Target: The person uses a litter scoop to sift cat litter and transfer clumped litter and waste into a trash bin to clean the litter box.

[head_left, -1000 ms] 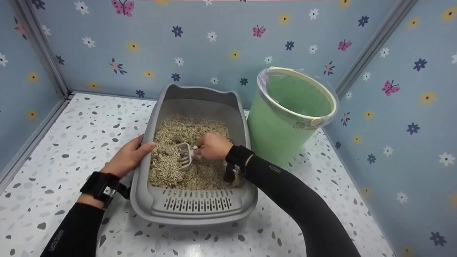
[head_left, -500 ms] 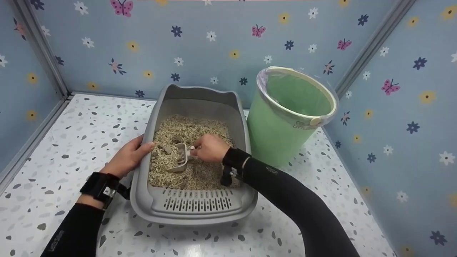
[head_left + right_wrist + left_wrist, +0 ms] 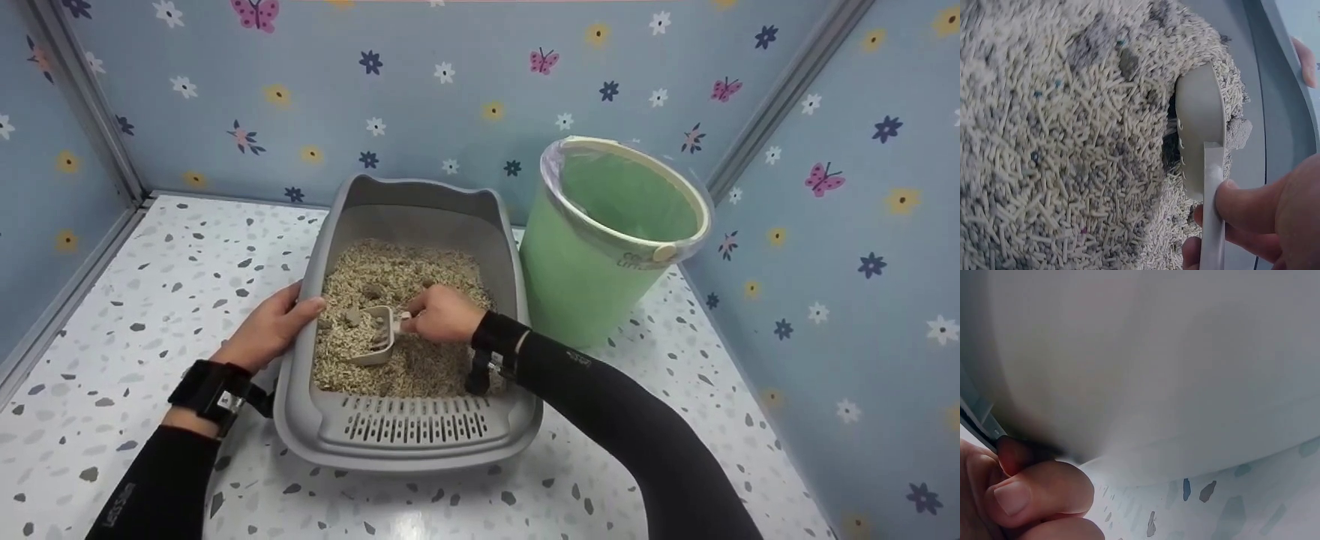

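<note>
- Speckled surface is seen below both grips.
- Scoop is pinched by the right hand, its head sunk in litter just past the fingertips.
- Digging seems the step; a level lift would be called for.
- Tray is clasped at its rim by the left hand.
- Bin is set right of both grips.

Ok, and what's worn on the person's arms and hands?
The left sleeve and right sleeve are black, each with small pale lettering too blurred to read. The left wrist strap and right wrist strap are black, each with a dark attachment. The left hand and right hand wear no gloves.
</note>
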